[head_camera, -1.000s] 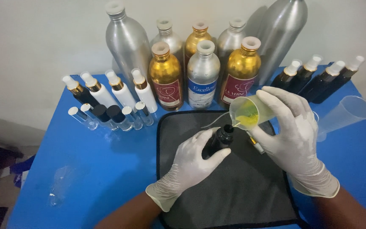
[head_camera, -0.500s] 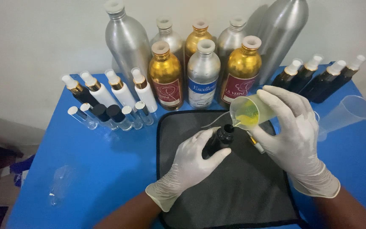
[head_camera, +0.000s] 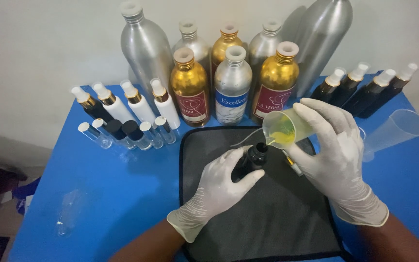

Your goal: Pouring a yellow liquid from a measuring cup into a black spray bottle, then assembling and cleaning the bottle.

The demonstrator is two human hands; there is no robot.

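Small dark bottle (head_camera: 252, 160) stands mid-mat (head_camera: 267, 223) — left hand (head_camera: 219, 189) fingers wrapped round its body, best hold. Right hand (head_camera: 333, 155) clamps tilted clear cup (head_camera: 282, 128) of yellow liquid — light, thin-walled, likely slippery under gloves.

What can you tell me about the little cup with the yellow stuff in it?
The small cup looks like clear plastic, shaped like a tiny beaker. Yellow-green liquid pools at its low side. The gloved right hand holds it tilted, lip down at the open mouth of a small dark bottle. It hangs above the dark mat, in front of the big bottles.
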